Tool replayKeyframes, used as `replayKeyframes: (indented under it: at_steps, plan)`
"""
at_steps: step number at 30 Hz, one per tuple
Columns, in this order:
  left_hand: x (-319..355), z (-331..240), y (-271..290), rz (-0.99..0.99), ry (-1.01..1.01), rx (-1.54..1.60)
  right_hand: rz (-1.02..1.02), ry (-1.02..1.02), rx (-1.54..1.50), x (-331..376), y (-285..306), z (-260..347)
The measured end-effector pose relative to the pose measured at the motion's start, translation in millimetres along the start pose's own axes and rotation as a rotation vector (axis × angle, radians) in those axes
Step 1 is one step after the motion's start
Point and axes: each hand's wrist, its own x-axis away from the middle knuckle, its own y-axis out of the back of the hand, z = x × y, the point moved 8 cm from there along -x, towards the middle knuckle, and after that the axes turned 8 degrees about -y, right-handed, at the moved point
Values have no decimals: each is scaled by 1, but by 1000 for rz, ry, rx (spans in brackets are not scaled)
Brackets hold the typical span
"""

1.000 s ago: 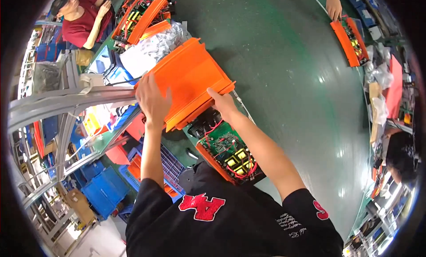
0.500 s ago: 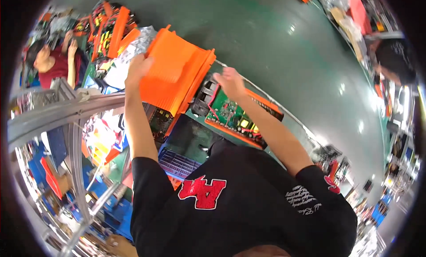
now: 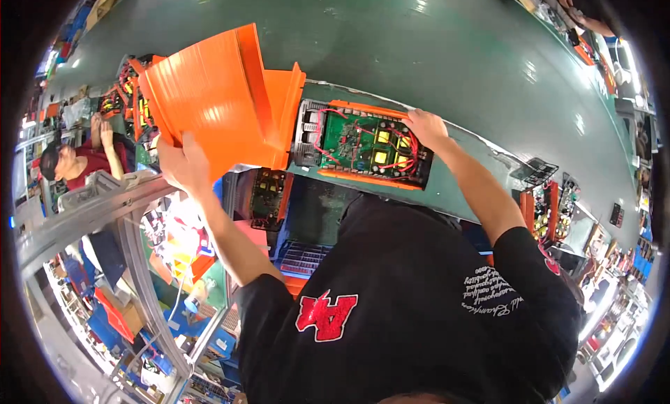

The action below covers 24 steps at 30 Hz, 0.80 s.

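Observation:
My left hand (image 3: 183, 163) grips the near left edge of a bent orange sheet cover (image 3: 209, 90), thumb lying on top. Under its right side another orange cover (image 3: 283, 118) shows in part; whether the two touch my fingers together I cannot tell. Right of the covers, an open electronic unit (image 3: 356, 142) lies on the bench, with orange side rails, a green circuit board, yellow-wrapped parts, red wires and a grey end with sockets at its left. My right hand (image 3: 427, 128) is closed around the unit's far right corner, the fingertips on its edge.
The narrow bench (image 3: 457, 174) runs slantwise. Below the covers sits another orange-railed board (image 3: 269, 195). A metal frame (image 3: 84, 212) stands at left, with a seated person (image 3: 84, 160) beyond it. Black grilles (image 3: 536, 170) and further boards (image 3: 558, 208) lie at right.
My left hand has shifted left with the orange cover, away from the unit. My right hand has gone from near the unit's socket end to its right corner. The whole view has turned.

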Motion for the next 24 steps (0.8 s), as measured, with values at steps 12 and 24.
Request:
replayKeyframes:
  at_steps: [12, 24]
  plan:
    - [119, 8, 57, -309, 368, 692, 141, -4, 90, 68, -17, -117]
    - [213, -62, -66, -294, 390, 706, -3, 127, -877, 40, 98, 38]
